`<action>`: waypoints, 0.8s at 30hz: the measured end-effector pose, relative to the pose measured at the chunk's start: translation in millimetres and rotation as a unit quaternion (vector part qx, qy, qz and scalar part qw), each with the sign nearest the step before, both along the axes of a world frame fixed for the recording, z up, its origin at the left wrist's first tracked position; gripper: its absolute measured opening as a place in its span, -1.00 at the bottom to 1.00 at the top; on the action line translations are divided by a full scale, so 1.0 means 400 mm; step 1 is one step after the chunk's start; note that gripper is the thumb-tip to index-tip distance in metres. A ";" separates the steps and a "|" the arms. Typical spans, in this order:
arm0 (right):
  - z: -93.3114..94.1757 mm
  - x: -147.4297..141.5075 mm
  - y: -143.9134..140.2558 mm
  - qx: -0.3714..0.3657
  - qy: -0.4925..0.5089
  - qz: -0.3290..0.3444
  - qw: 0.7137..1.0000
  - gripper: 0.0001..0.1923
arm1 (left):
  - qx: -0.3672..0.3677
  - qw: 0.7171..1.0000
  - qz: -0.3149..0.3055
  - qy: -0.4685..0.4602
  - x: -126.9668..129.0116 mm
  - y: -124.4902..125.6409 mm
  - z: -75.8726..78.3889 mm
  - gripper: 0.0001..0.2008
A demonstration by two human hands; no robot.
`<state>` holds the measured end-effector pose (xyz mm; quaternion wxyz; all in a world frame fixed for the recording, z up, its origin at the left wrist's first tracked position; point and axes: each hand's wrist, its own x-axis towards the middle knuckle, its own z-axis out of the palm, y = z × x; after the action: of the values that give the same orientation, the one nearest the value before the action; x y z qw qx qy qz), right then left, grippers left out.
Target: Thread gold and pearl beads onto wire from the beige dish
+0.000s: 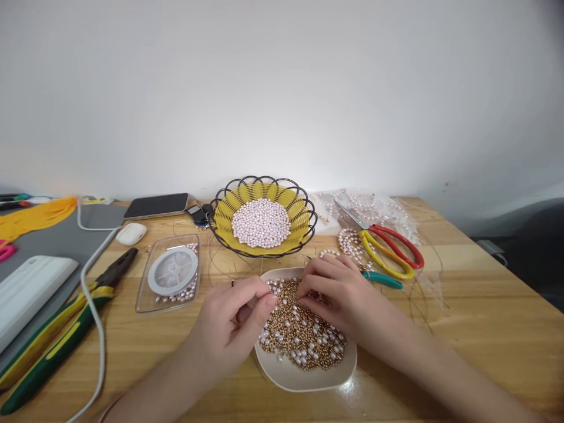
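Bead picking is proceeding: right hand (339, 294) is reaching into the white dish (308, 376) of gold beads (299, 335), fingertips together on 1; left hand (233, 323) is pinching thin wire (232, 284) near the dish's left rim; threading will demand steady alignment

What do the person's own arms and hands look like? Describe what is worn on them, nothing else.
Both forearms are bare, with no sleeves in view. The left hand and the right hand wear no gloves, and no rings or watch show. A thin curved line near the left forearm at the bottom edge might be a bracelet, but it is too small to tell.
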<state>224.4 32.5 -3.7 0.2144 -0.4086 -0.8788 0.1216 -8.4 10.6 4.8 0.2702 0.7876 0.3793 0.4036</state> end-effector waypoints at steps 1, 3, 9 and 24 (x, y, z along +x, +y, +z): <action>-0.002 -0.004 -0.003 -0.009 -0.004 0.006 1.000 -0.89 | -0.001 1.000 -0.002 -0.002 0.000 0.000 0.001 -0.76; -0.008 -0.010 -0.010 -0.018 -0.004 0.010 1.000 -0.87 | -0.005 1.000 -0.005 -0.006 0.001 0.000 0.002 -0.76; -0.018 -0.017 -0.016 -0.010 -0.019 0.004 1.000 -0.81 | -0.017 1.000 -0.004 -0.005 0.001 0.001 0.002 -0.75; 0.030 -0.009 -0.013 -0.111 0.162 -0.026 0.980 -0.86 | 0.002 1.000 -0.001 -0.004 0.000 0.000 0.004 -0.76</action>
<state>220.7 27.4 8.4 0.3102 -0.4271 -0.8026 0.2777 -8.6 10.7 6.2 0.2704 0.7869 0.3765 0.4073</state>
